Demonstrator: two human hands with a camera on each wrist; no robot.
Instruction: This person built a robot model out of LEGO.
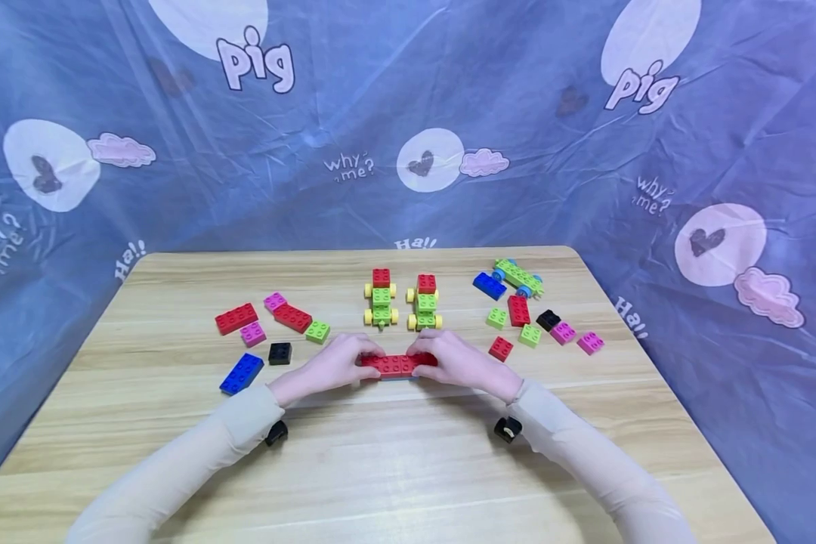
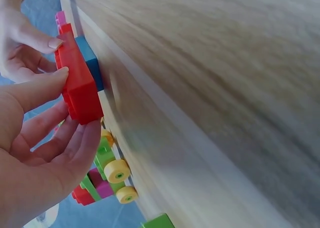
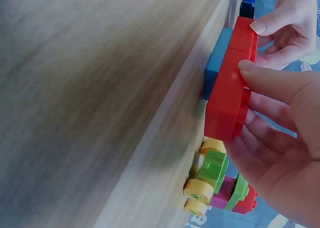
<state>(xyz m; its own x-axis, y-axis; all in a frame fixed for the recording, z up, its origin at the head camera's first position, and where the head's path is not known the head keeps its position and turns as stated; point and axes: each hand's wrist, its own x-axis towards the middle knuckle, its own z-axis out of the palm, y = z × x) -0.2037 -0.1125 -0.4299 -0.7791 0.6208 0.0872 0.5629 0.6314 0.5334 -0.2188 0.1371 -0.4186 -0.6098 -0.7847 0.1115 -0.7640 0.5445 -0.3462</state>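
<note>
Two red bricks lie end to end on top of a blue brick (image 2: 90, 62), at the middle of the table. My left hand (image 1: 342, 361) grips the left red brick (image 2: 84, 94) at its outer end, thumb on the near side and fingers round the far side. At the other end my right hand (image 1: 454, 358) holds the right red brick (image 3: 226, 100) in the same way. A seam between the red bricks shows in the right wrist view. The blue brick sticks out beneath them, its ends covered by the red ones.
Just beyond my hands stand two yellow-wheeled brick vehicles (image 1: 381, 297) with red bricks on top. Loose bricks lie to the left, among them a blue brick (image 1: 242, 373) and a black brick (image 1: 280, 353). More lie to the right, near a green blue-wheeled base (image 1: 518, 277).
</note>
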